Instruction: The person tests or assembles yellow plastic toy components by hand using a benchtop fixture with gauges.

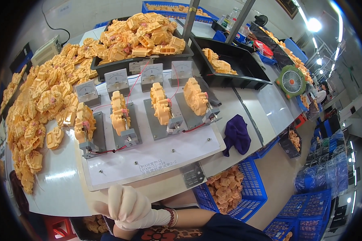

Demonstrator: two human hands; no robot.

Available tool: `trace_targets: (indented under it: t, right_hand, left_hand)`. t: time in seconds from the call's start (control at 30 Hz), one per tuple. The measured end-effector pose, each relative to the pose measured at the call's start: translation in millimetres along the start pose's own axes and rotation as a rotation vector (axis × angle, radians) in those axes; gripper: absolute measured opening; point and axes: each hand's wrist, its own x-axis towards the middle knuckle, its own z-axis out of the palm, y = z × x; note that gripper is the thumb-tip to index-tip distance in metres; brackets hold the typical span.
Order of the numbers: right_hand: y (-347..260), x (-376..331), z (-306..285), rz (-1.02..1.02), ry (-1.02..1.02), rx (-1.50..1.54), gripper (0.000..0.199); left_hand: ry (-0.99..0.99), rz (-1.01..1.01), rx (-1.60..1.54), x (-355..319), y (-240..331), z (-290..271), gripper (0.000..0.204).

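Pressing together at seven o'clock, the gloved hands [130, 205], any pinch impossible to tell, would best avoid snagging the red wire [195, 128] near one o'clock's yellow housing [195, 97].

Head-worn fisheye looks down; bench [70, 154] close below.

This is a factory workshop: yellow plastic parts [48, 100] heap the worktable's [60, 197] left, four dial meters [151, 71] line its far side, blue crates [305, 213] stand near right, and strip lights [340, 30] run far right.
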Motion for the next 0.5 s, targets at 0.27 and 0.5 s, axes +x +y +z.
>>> trace_targets:
  t: [0.27, 0.5]
  right_hand:
    - [85, -77, 5, -0.072, -0.847, 0.387, 0.047]
    - [88, -169, 83, 0.276, -0.676, -0.066, 0.044]
  left_hand:
    - [0.450, -0.079, 0.270, 41, -22, 45, 0.110]
    - [0.239, 0.007, 0.073, 16, -7, 7, 0.040]
